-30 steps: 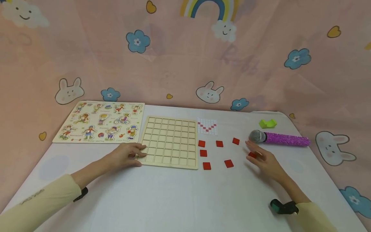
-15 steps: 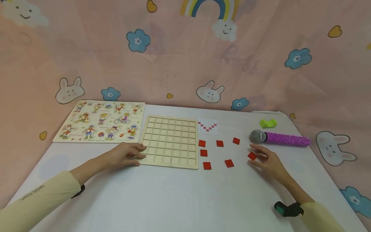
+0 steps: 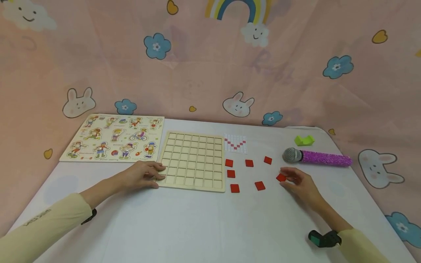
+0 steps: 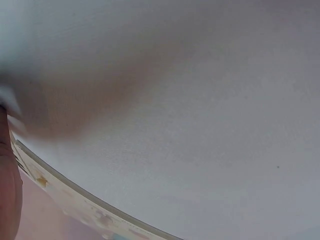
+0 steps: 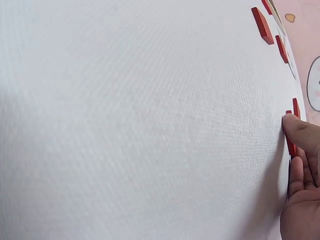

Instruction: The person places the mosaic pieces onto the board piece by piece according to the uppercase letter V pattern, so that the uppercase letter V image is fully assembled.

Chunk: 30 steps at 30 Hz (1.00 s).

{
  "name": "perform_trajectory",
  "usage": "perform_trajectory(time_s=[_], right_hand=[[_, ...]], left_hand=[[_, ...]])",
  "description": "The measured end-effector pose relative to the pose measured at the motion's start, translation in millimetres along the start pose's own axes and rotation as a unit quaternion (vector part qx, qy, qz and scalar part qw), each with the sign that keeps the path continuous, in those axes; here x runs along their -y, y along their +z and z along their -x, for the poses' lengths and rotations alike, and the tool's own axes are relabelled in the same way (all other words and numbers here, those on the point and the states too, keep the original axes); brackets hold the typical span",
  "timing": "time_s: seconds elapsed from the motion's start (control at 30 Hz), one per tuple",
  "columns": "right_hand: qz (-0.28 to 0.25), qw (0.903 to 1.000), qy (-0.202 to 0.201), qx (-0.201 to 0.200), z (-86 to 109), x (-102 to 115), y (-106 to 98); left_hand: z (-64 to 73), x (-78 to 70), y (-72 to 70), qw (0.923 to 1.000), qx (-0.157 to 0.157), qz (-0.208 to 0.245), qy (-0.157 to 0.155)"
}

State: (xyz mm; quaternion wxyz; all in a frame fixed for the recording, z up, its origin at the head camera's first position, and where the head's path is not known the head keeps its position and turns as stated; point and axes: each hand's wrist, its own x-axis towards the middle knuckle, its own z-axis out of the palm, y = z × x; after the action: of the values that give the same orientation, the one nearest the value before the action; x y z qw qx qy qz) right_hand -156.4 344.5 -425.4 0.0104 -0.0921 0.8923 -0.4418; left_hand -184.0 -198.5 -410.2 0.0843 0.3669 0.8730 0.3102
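In the head view, my right hand pinches a red square tile between thumb and fingers, right of the other tiles. The right wrist view shows the thumb against that tile's edge, close over the white cloth. My left hand rests its fingertips on the lower left edge of a wooden grid board, whose visible squares hold no tiles. Several more red tiles lie flat on the cloth between the board and my right hand. Behind them is a small pattern card with red squares printed in a V.
A puzzle board with sports figures lies at the back left, beside the grid board. At the back right are a purple glittery microphone and a bright green curved piece. A pink patterned curtain hangs behind the table.
My right hand's fingers have closed in on the red tile, which has shifted slightly left. The left hand stays at the grid board's edge.
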Motion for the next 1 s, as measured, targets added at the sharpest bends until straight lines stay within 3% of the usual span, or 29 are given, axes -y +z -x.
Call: perform_trajectory(time_s=[0.2, 0.47, 0.83, 1.0], right_hand=[[-0.031, 0.9992, 0.018, 0.02, -1.3, -7.0, -7.0], [-0.045, 0.9952, 0.083, 0.026, -2.1, -20.6, -12.8], [-0.051, 0.9959, 0.074, 0.011, -3.7, -20.8, -14.7], [-0.087, 0.9921, 0.09, -0.009, -2.8, -15.0, -15.0]], left_hand=[[0.5, -0.1, 0.3, 0.9999, -0.001, 0.011, 0.0], [-1.1, 0.1, -0.7, 0.9999, 0.0, 0.007, 0.01], [-5.3, -5.6, -3.0, 0.9997, 0.001, 0.012, -0.02], [-8.5, -7.4, -3.9, 0.9995, 0.003, 0.012, -0.029]])
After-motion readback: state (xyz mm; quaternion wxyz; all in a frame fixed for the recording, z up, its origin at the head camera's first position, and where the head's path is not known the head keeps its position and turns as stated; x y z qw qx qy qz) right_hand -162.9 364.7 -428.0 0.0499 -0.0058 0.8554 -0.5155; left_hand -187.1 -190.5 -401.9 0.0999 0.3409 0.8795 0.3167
